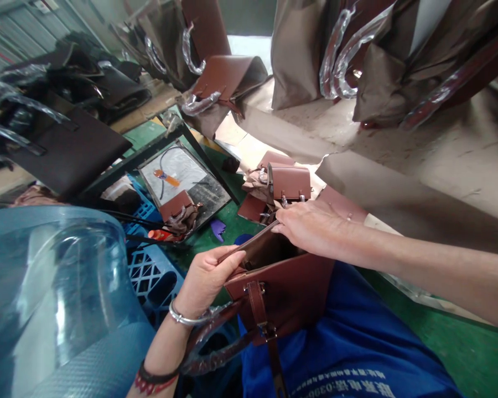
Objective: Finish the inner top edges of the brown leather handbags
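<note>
A reddish-brown handbag (290,287) rests on my lap over blue cloth (357,337), its top open and its dark lining showing. My left hand (211,271) pinches the bag's rim at its left corner, thumb on top. At the far rim, my right hand (309,224) has its fingers closed on the edge. A strap with a metal buckle (268,331) hangs down the bag's near side. The plastic-wrapped handle (216,356) droops beside my left wrist.
Small brown bag pieces (290,182) lie beyond my right hand. A big clear blue bottle (62,298) fills the left, beside a blue crate (153,276). A tray (211,204) stands ahead. More bags (299,55) are at the back; dark bags (62,143) lie upper left.
</note>
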`<state>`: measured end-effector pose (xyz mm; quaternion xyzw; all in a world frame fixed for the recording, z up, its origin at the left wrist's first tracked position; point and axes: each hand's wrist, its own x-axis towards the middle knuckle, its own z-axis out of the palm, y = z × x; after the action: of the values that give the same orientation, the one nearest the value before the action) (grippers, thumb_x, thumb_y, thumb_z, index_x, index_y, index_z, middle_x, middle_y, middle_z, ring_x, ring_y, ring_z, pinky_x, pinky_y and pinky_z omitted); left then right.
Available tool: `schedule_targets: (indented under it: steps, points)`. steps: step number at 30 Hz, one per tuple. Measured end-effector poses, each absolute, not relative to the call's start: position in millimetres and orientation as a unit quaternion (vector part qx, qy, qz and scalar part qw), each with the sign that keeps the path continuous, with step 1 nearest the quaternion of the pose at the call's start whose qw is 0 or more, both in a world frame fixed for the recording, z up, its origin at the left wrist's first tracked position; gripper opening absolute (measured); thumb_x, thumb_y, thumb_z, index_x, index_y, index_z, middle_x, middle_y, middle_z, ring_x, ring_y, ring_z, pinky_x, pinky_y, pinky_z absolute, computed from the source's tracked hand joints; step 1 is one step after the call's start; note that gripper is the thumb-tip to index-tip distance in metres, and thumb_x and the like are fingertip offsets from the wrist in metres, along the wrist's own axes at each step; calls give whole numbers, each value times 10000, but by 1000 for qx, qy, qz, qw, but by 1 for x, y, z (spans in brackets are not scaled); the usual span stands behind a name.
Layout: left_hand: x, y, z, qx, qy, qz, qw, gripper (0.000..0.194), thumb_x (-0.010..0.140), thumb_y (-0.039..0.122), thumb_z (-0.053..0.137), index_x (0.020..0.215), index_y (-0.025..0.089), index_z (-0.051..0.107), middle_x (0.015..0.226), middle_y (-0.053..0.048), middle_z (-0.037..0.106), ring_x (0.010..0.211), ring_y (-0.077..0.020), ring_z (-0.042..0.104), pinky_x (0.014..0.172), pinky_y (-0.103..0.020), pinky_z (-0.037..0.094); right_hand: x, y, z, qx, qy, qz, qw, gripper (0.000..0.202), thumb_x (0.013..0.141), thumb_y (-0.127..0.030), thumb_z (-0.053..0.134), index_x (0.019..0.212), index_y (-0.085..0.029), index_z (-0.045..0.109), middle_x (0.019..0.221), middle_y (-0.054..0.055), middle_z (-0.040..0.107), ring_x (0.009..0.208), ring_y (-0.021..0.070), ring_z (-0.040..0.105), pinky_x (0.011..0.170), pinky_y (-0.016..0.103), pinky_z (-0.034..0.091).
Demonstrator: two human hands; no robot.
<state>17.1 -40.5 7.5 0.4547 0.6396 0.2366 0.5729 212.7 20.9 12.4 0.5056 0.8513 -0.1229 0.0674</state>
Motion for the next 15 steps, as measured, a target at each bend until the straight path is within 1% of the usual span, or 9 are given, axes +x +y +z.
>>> schedule_targets:
  steps: [5, 8, 12, 15]
  points:
    - [19, -41, 8, 427, 637, 252, 590, 270, 670, 337, 621, 831, 121, 633, 608, 8, 593, 518, -82, 494, 480, -169, 361, 215, 22, 9, 498, 855, -135, 51, 282, 812, -348, 372, 755, -156, 570, 762, 103, 628, 715, 260, 597, 548, 305, 423]
    - [18, -42, 7, 413, 640, 255, 596, 259, 666, 333, 630, 817, 123, 633, 593, 17, 582, 504, -71, 480, 469, -162, 353, 217, 22, 7, 506, 849, -149, 42, 258, 798, -361, 392, 734, -166, 549, 713, 85, 616, 670, 249, 591, 505, 277, 387]
    - [15, -44, 7, 436, 633, 247, 590, 256, 690, 335, 611, 836, 125, 635, 619, 13, 590, 536, -73, 486, 491, -161, 356, 219, 19, 10, 506, 849, -155, -6, 182, 795, -341, 435, 825, -174, 501, 667, 56, 588, 630, 195, 578, 467, 232, 311]
    - [15, -44, 7, 432, 632, 245, 595, 256, 693, 337, 608, 849, 136, 635, 632, 14, 606, 540, -76, 498, 497, -164, 365, 220, 18, 11, 509, 845, -165, -12, 183, 788, -319, 462, 891, -168, 474, 657, 46, 579, 614, 174, 572, 442, 227, 260]
